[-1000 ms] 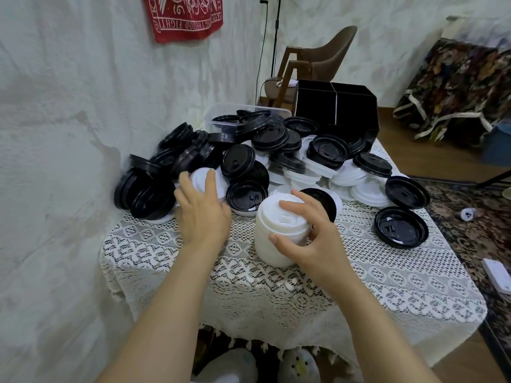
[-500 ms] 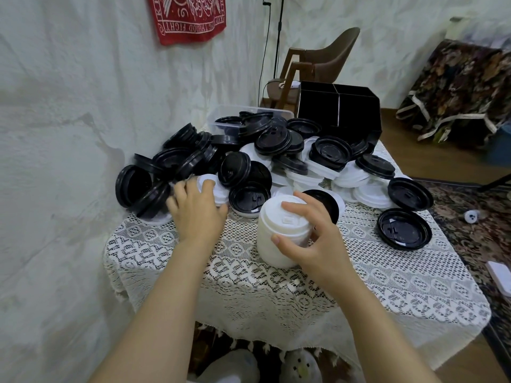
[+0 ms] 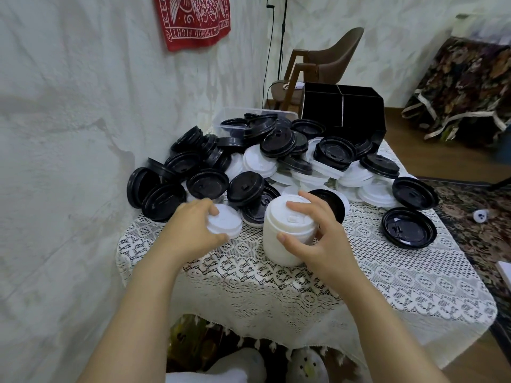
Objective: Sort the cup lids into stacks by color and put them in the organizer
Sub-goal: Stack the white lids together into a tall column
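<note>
Standing on the lace cloth (image 3: 249, 286), the white lid stack (image 3: 276, 250) is gripped by the right hand (image 3: 318, 239), thumb & fingers curled round its top. Just left of the stack, the left hand (image 3: 190, 228) pinches one white lid (image 3: 225, 222), fingers bent over it. Behind the stack: mixed pile (image 3: 279, 150), then black organizer (image 3: 343, 111).

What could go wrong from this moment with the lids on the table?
The white stack is tall and only the right hand steadies it; pressing the white lid from the left hand on off-centre might tip it. A bump could make the mixed pile behind slide, and the black lid near the table's edge may fall.
</note>
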